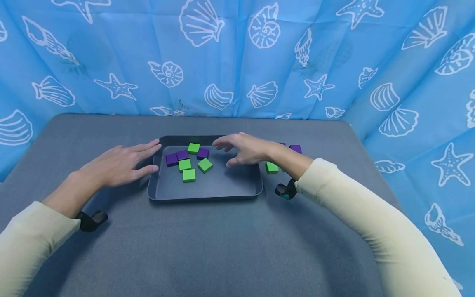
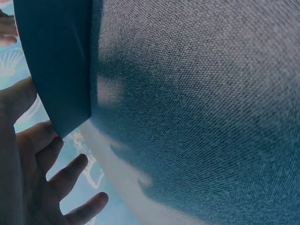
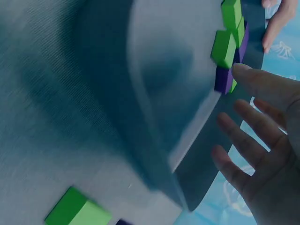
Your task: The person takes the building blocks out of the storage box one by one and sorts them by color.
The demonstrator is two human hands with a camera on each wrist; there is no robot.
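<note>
While hovering with the right hand [image 1: 245, 149] above the right half of a shallow, dark rectangular tray [image 1: 219, 187], holds nothing in it, with the fingers extended toward the left and the thumb set apart from them. At the opposite end, touches the tray's left rim with the left hand [image 1: 120, 164], likewise holding nothing, with the fingers straight and spread. Between both hands, inside the tray, find seven small square blocks: two purple blocks [image 1: 171, 160] side by side near the left wall; a green block [image 1: 184, 166] just in front of the right one; another green block [image 1: 189, 175] nearer still; a third green block [image 1: 193, 149] at the back; a third purple block [image 1: 203, 154] beside it; and a fourth green block [image 1: 205, 165], turned cornerwise, in front of that. Beyond the tray's right wall, on the grey table [image 1: 222, 247], find a loose green block [image 1: 271, 167], a loose purple block [image 1: 295, 148] farther back, and more pieces mostly hidden by the right forearm [image 1: 287, 159]. Above both wrists, note cream sleeves [image 1: 352, 198]. Behind the table, find a blue curtain [image 1: 148, 37] printed with white seashells and starfish.
</note>
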